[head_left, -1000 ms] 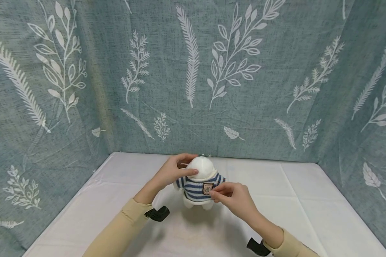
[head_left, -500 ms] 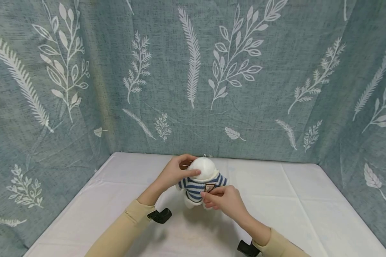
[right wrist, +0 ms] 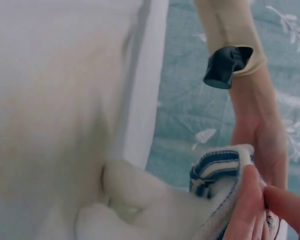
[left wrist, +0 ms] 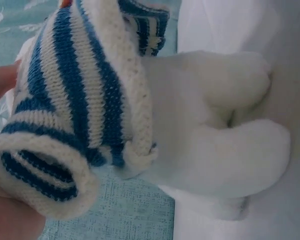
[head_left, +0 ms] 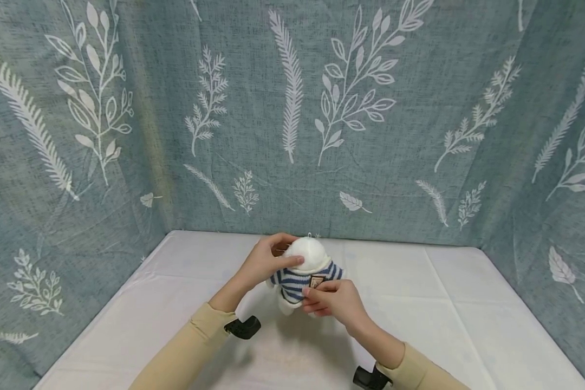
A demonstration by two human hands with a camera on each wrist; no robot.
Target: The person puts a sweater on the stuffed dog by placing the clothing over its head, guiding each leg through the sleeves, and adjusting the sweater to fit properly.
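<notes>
A white plush toy with a smooth, round head (head_left: 309, 253) is held upright at the middle of the surface (head_left: 419, 336), which is covered in creased white cloth, near its far edge. The head is gripped by the left hand (head_left: 268, 260), thumb laid across the front and fingers reaching round behind. And lower down, the blue-and-white striped knitted sweater (left wrist: 75, 70) worn by the toy is pinched by the right hand (head_left: 338, 300), thumb and fingers brought together near the hem, just below a small dark-edged badge (head_left: 316, 281). The crown is topped by a tiny pale loop (head_left: 309, 235). From the left wrist, two stubby white legs (left wrist: 230, 160) are shown below the thick white hem, feet set against the white cloth; whether any weight is borne by them cannot be told. An open striped cuff (left wrist: 45, 175) is seen right beside the left hand. Both forearms are covered by beige sleeves (head_left: 180, 349), and a black device (head_left: 242, 327) is worn at each wrist. All of it is backed by a grey-green curtain (head_left: 253, 108), printed with white leaves and sprigs.
</notes>
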